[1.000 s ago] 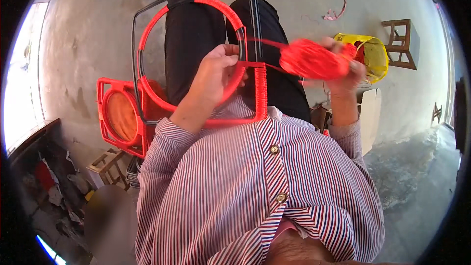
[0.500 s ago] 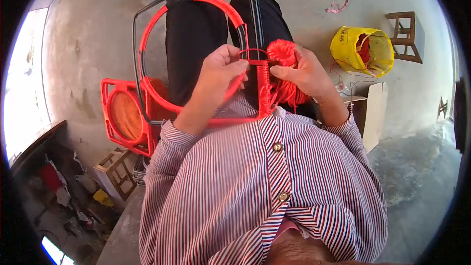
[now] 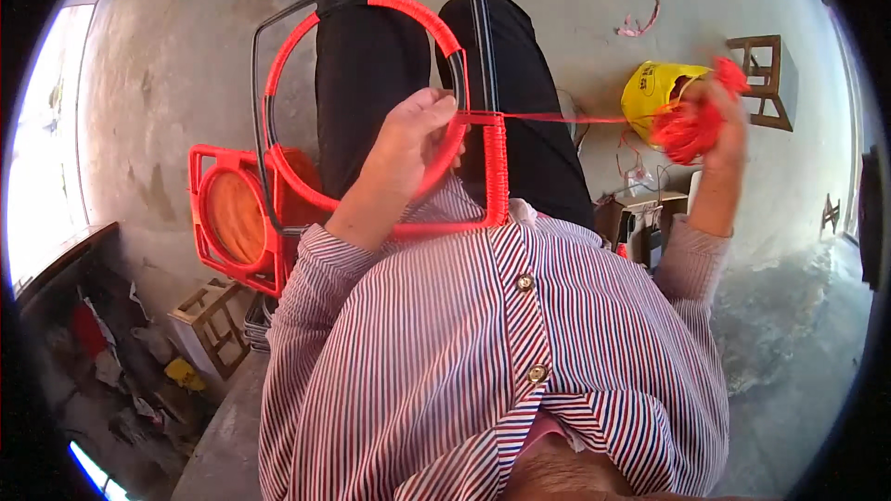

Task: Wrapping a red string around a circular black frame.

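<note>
A black frame (image 3: 482, 28) with rounded corners and a ring (image 3: 408, 6) inside it rests on my lap. Red cord wraps much of the ring and the lower part of the frame; black stretches show between. My left hand (image 3: 401, 148) is closed on the right side of the ring, where the cord crosses to the frame's side bar. Out to the right, my right hand (image 3: 727, 121) grips a bundle of red cord (image 3: 687, 133), blurred by motion. A taut red strand (image 3: 566, 118) runs from the side bar to the bundle.
A yellow bucket-like container (image 3: 640, 93) stands at the right, partly behind the bundle, beside a wooden stool (image 3: 775, 83). Red frames with round panels (image 3: 237, 218) are stacked at the left near another wooden stool (image 3: 218, 325). An open box (image 3: 640, 223) sits by my right arm.
My right hand has swung out to the right with the bundle, drawing the strand straight. The loop above the side bar has tightened flat. My left hand has stayed at the ring.
</note>
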The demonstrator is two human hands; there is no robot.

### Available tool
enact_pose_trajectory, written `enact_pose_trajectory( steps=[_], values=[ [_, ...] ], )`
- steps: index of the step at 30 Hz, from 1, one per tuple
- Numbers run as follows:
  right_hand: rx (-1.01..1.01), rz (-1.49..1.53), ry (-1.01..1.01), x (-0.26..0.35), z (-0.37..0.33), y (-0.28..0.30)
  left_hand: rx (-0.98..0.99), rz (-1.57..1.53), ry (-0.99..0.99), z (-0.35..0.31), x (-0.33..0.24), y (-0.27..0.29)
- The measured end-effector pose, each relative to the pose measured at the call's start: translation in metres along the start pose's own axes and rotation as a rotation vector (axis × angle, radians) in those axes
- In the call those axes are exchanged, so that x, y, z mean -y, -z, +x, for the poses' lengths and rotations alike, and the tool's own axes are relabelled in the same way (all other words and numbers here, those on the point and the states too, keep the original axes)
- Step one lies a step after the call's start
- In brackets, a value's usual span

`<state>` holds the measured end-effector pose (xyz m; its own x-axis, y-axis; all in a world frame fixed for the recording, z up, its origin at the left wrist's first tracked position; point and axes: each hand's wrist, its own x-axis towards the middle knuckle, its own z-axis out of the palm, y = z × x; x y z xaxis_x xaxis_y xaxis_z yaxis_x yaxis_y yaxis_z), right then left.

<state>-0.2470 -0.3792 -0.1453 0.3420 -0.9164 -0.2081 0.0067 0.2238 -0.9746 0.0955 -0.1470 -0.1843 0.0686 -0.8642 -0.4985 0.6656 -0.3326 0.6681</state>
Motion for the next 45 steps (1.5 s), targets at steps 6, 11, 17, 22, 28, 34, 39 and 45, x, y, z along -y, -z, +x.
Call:
enact_pose_trajectory(
  steps=[6, 11, 17, 22, 28, 34, 39, 45],
  values=[
    [-0.615, 0.381, 0.215, 0.003, -0.002, 0.101, -0.124, -0.136, 0.080, 0.000, -0.003, -0.002],
    [-0.174, 0.287, -0.026, -0.031, -0.043, 0.000, -0.119, -0.115, 0.049, 0.005, -0.006, -0.006],
    [0.915, -0.804, 0.128, -0.021, -0.048, -0.155, -0.071, -0.266, -0.108, 0.004, -0.009, -0.024],
    [0.692, -0.516, 0.209, -0.033, -0.032, -0.170, 0.021, -0.141, 0.117, 0.006, -0.004, -0.018],
    [0.404, -0.422, 0.236, -0.032, -0.018, -0.179, -0.274, -0.113, -0.130, -0.003, -0.004, -0.030],
    [0.605, -0.905, 0.887, -0.028, -0.032, -0.224, -0.292, 0.468, -0.765, -0.009, 0.004, -0.041],
    [0.462, 0.217, 0.364, -0.033, -0.013, -0.215, -0.152, 0.354, -0.867, -0.007, 0.007, -0.032],
    [0.761, -1.056, 0.364, 0.002, -0.003, -0.141, -0.255, 0.110, -0.500, -0.008, -0.002, -0.024]
  ],
)
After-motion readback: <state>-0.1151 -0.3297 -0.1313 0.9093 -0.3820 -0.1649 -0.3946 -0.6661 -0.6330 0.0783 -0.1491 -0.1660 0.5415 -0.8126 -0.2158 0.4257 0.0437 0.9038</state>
